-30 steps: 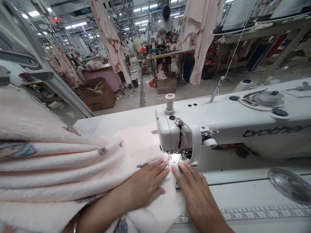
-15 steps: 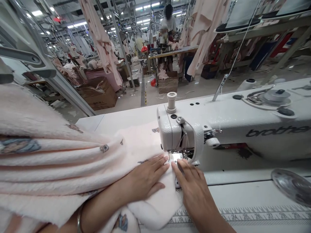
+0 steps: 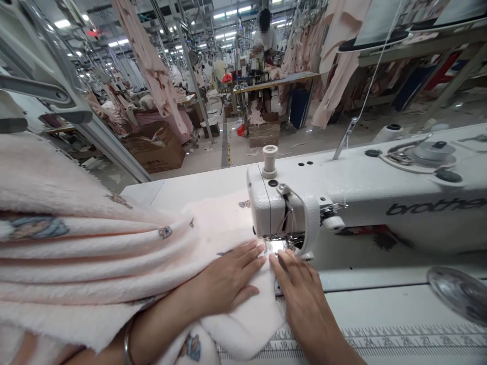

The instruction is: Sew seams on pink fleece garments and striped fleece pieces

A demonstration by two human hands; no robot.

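Pale pink fleece fabric with small printed figures is draped in folds from the left down to the needle of a white sewing machine. My left hand lies flat on the fabric, fingers stretched toward the presser foot. My right hand rests flat on the fabric edge just right of it, fingertips almost at the foot. Both hands press the cloth to the machine bed. A bangle shows on my left wrist.
A ruler strip runs along the table's front edge. A shiny metal dish sits at the right. Behind are cardboard boxes, hanging pink garments and a person at a far workstation.
Both hands have slid a little forward with the fabric toward the needle. The view has shifted slightly.
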